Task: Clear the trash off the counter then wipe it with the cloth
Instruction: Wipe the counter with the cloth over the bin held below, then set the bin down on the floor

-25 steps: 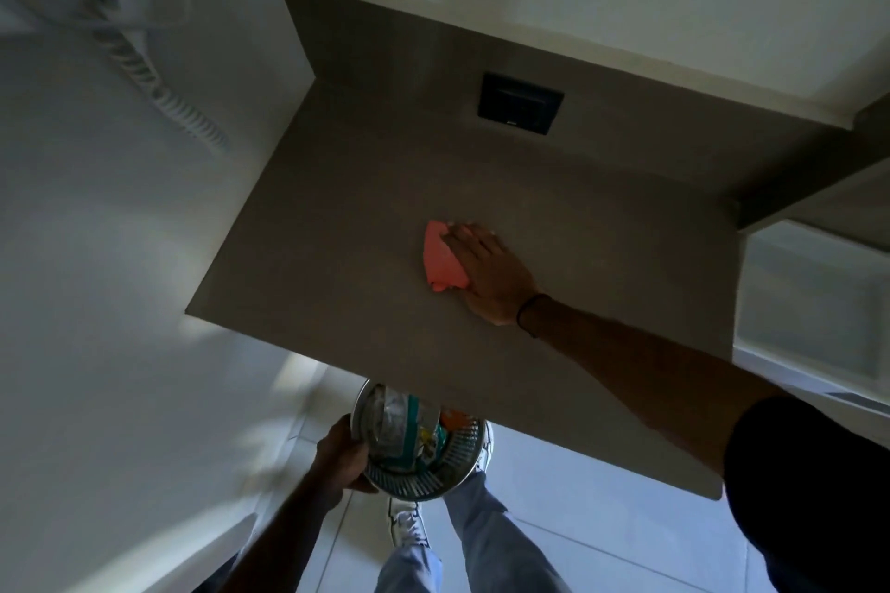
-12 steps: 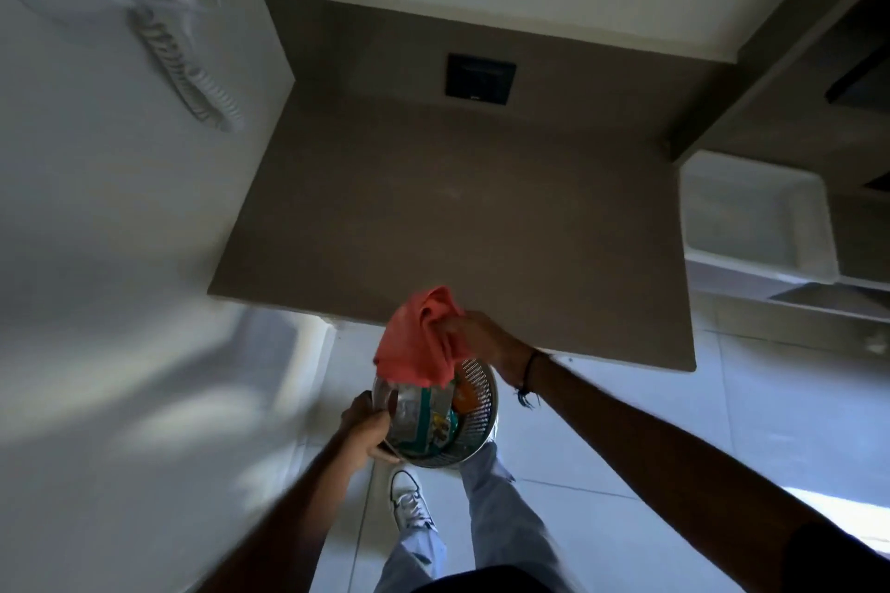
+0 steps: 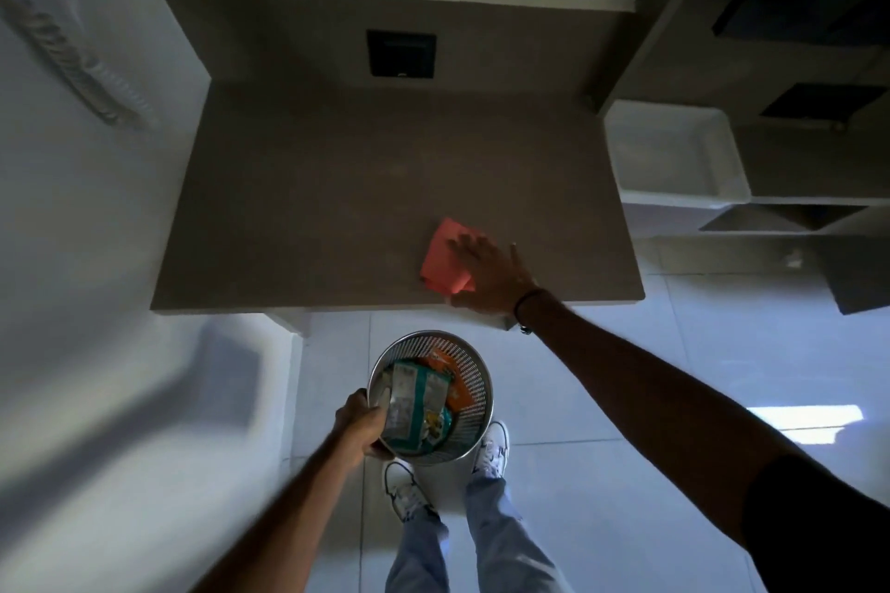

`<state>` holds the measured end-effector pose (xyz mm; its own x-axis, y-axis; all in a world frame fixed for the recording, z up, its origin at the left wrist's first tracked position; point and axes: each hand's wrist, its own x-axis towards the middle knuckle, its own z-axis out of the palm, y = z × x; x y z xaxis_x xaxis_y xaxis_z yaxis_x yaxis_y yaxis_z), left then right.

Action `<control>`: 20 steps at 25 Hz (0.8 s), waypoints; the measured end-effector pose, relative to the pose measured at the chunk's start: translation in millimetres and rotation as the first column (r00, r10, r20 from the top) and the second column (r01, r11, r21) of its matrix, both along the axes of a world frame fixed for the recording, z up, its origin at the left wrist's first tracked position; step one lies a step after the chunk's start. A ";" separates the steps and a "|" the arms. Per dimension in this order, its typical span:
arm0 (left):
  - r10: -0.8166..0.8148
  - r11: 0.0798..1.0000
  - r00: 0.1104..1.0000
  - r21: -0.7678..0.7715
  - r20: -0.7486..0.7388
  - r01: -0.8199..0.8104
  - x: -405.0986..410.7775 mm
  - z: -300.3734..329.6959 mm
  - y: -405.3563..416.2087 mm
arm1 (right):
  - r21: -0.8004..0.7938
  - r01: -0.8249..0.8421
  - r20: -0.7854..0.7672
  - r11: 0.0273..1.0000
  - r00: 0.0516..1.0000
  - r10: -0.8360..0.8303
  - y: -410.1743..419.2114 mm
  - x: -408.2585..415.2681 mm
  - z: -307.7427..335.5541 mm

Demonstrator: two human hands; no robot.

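The brown counter (image 3: 313,207) carries only a pink-orange cloth (image 3: 440,255), near its front right edge. My right hand (image 3: 489,277) lies flat on the cloth's right part, fingers spread, pressing it to the surface. Below the counter's front edge, my left hand (image 3: 359,424) grips the rim of a round metal mesh bin (image 3: 474,380) held above the floor. Inside the bin lie crumpled wrappers (image 3: 414,404), one teal and white, one orange.
A dark wall socket (image 3: 401,53) sits in the backsplash. A white rectangular tub (image 3: 674,149) stands right of the counter, beside dark shelving. A white wall with a coiled cord (image 3: 82,63) bounds the left. My feet (image 3: 491,448) stand on white floor tiles.
Half a second ago my right hand held the bunched cloth over the bin. Now the cloth lies flat on the counter's front right under that hand. The bin sits lower and in full view.
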<state>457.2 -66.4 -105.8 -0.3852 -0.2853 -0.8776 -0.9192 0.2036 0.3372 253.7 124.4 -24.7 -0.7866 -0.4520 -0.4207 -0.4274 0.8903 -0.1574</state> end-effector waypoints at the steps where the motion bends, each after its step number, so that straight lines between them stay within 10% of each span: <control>1: -0.001 1.000 1.000 0.005 -0.001 0.001 -0.4 -1.4 1.9 | 0.044 -0.011 0.019 0.999 1.000 0.011 -3.0 6.5 -5.7; 6: 0.051 0.998 0.999 0.023 -0.007 -0.050 -0.5 -0.9 11.1 | -0.415 0.164 -0.324 0.895 0.893 -0.314 18.9 67.1 -13.7; 10: 0.066 0.996 0.997 0.055 -0.031 -0.064 -4.4 -9.5 20.9 | -0.307 0.551 0.116 0.776 0.831 -0.544 61.4 130.6 -64.0; 13: 0.032 0.998 0.999 0.060 -0.036 -0.030 -8.1 -36.2 31.7 | -0.071 0.848 0.571 0.525 0.466 -0.676 82.0 140.9 -115.2; 20: 0.009 1.000 1.000 -0.029 0.006 -0.009 -18.7 -200.5 55.9 | 0.048 0.866 0.579 0.497 0.381 -0.720 74.4 119.1 -275.3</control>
